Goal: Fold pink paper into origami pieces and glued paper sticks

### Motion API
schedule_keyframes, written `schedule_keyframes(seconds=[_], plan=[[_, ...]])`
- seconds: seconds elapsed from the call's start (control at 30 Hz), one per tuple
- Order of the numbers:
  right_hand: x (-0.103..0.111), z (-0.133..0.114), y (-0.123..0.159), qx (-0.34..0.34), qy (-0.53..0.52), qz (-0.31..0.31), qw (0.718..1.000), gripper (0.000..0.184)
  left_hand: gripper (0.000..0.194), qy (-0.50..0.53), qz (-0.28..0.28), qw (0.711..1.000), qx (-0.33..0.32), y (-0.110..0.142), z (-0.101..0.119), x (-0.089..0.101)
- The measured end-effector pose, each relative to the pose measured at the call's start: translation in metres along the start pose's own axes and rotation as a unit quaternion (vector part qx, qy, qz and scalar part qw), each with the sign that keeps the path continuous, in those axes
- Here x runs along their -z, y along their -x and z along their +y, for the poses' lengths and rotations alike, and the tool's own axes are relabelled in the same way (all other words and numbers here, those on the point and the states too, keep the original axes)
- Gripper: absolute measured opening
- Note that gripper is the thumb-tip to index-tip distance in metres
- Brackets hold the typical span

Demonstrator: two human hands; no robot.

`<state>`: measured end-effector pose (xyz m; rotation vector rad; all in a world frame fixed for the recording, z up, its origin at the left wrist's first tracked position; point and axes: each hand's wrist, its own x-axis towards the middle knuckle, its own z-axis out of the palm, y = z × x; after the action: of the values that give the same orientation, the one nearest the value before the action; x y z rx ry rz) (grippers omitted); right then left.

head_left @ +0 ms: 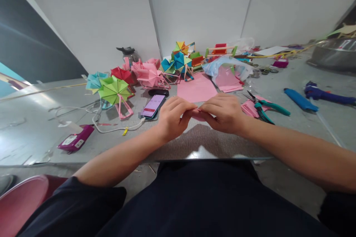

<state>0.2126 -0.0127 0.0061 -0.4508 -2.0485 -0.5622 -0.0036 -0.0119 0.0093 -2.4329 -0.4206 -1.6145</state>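
Between my two hands is a small piece of pink paper (198,114), pinched along its upper edge and mostly hidden by the fingers. My left hand (175,116) closes thumb and fingers on its left end. My right hand (224,113) grips the other end the same way, the fingertips of both hands nearly meeting. Just beyond them a larger pink sheet (194,88) lies flat on the table. More pink sheets (228,79) stick out of a clear plastic bag (222,64). Pliers with teal handles (261,109) rest on small pink pieces (249,108) beside my right hand.
Folded paper models, among them a green one (115,90) and a pink one (148,74), stand at the back left. A phone (154,105) on a white cable lies left of my hands, near a purple power socket (75,139). A glue gun (328,94) is at right.
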Motion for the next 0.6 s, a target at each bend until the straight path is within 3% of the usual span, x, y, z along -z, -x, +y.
schedule_keyframes(seconds=[0.23,0.4,0.5,0.57,0.6], plan=[[0.0,0.001,0.001,-0.01,0.009,-0.001,1.0,0.017,0.015,0.025,0.068,0.997,0.008,-0.004,0.001,0.004],[-0.003,0.031,0.008,-0.031,0.016,0.026,0.999,0.013,0.027,-0.008,0.185,0.982,0.031,-0.013,-0.02,0.013],[-0.003,0.045,0.01,-0.076,0.0,0.05,0.996,0.016,0.025,-0.013,0.267,0.964,0.011,-0.017,-0.035,0.019],[-0.001,0.043,0.007,-0.082,-0.033,0.07,0.994,0.011,0.018,-0.022,0.27,0.962,-0.024,-0.017,-0.039,0.021],[0.0,0.039,0.005,-0.071,-0.046,0.083,0.993,0.017,0.014,-0.032,0.257,0.965,-0.039,-0.016,-0.038,0.022]])
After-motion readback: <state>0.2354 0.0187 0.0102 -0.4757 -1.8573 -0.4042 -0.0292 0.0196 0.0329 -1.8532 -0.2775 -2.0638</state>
